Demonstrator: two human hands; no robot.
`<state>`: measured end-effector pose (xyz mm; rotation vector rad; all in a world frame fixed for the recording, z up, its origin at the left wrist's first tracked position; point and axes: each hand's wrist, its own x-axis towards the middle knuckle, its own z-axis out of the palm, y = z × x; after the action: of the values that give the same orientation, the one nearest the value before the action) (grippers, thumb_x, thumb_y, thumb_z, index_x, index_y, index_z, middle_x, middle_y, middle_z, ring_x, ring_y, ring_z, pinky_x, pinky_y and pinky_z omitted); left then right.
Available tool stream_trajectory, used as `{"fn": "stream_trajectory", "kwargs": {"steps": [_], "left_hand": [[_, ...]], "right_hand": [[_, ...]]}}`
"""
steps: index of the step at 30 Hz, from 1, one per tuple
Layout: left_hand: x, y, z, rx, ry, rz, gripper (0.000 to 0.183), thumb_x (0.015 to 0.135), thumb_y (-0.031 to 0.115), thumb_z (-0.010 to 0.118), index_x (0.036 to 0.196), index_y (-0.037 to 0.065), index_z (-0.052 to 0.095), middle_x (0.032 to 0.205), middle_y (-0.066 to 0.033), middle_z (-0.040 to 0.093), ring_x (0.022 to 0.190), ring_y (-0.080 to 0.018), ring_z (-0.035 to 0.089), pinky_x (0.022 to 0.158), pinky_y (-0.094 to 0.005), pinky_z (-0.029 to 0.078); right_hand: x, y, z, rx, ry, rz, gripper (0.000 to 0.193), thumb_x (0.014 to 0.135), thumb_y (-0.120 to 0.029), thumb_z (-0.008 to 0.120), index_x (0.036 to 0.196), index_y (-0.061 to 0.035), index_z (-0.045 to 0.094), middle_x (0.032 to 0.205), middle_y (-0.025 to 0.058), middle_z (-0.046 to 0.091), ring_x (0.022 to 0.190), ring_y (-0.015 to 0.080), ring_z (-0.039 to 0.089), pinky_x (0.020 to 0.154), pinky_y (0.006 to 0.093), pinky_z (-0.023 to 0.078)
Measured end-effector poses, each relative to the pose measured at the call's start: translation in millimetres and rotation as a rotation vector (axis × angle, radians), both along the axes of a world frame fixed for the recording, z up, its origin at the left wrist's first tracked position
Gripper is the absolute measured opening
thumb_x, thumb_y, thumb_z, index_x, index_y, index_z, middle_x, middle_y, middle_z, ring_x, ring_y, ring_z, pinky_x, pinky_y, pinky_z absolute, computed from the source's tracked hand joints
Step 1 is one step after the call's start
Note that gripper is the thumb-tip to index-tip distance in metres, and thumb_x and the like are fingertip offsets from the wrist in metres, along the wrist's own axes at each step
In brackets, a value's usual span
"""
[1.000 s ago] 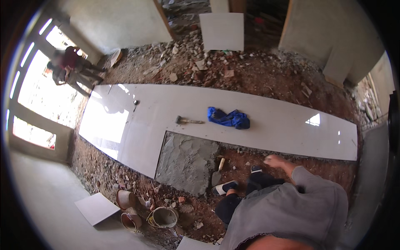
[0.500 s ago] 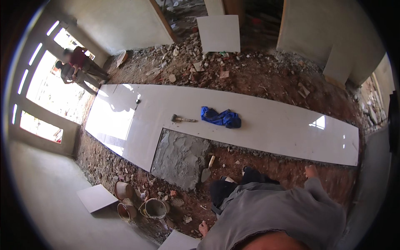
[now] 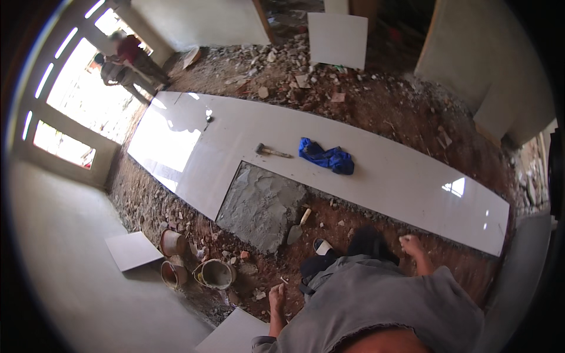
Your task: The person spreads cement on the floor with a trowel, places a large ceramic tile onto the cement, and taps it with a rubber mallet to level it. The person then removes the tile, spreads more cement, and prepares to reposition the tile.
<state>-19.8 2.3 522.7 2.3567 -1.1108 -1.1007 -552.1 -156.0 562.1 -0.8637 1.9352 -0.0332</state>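
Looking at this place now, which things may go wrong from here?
The trowel lies on the dirt close to the person's shoe, so it could be stepped on. The grey mortar bed is uncovered beside the white tiles; if it is soft, a misplaced foot might spoil its surface. The mallet rests directly on the glossy tiles and might scratch one if knocked.

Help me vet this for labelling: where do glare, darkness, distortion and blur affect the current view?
In the head view, the window is blown white and glare whitens the left end of the tiles; head view again: right doorway dark, the tiles' long edges bowed, corners black; same head view: finger detail soft on left hand and right hand.
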Motion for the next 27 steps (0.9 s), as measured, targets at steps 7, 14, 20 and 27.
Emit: {"fn": "stream_trajectory", "kwargs": {"steps": [7,14,20,27], "left_hand": [[-60,-61,73,0.076,0.288,-0.004,0.054,0.086,0.037,0.069,0.125,0.001,0.057,0.117,-0.0222,0.063,0.109,-0.0309,0.061,0.092,-0.0391,0.048],[-144,-101,51,0.142,0.560,-0.401,0.062,0.085,0.030,0.073,0.136,0.006,0.047,0.134,-0.0199,0.051,0.119,-0.0297,0.054,0.093,-0.0410,0.048],[-177,-133,1,0.268,0.367,-0.556,0.064,0.084,0.030,0.073,0.137,0.006,0.046,0.135,-0.0197,0.050,0.119,-0.0304,0.054,0.094,-0.0418,0.047],[-226,-176,-2,0.314,0.240,-0.568,0.065,0.084,0.030,0.074,0.137,0.006,0.045,0.137,-0.0195,0.048,0.120,-0.0312,0.053,0.094,-0.0426,0.047]], "right_hand": [[23,-52,38,-0.079,-0.504,0.031,0.049,0.093,-0.044,0.057,0.124,-0.0056,0.060,0.103,0.0109,0.067,0.071,0.0212,0.066,0.072,0.0374,0.055],[-39,-72,92,0.087,-0.635,0.214,0.077,0.089,-0.069,0.044,0.139,-0.0101,0.046,0.110,0.0134,0.063,0.088,0.0217,0.063,0.070,0.0357,0.053],[-124,-59,103,0.019,-0.750,0.088,0.079,0.093,-0.065,0.042,0.144,-0.0051,0.037,0.116,0.0119,0.060,0.101,0.0205,0.058,0.088,0.0324,0.047],[-141,-58,100,-0.178,-0.935,0.041,0.074,0.097,-0.057,0.043,0.144,-0.0001,0.036,0.122,0.0100,0.057,0.115,0.0163,0.052,0.101,0.0303,0.038]]}}
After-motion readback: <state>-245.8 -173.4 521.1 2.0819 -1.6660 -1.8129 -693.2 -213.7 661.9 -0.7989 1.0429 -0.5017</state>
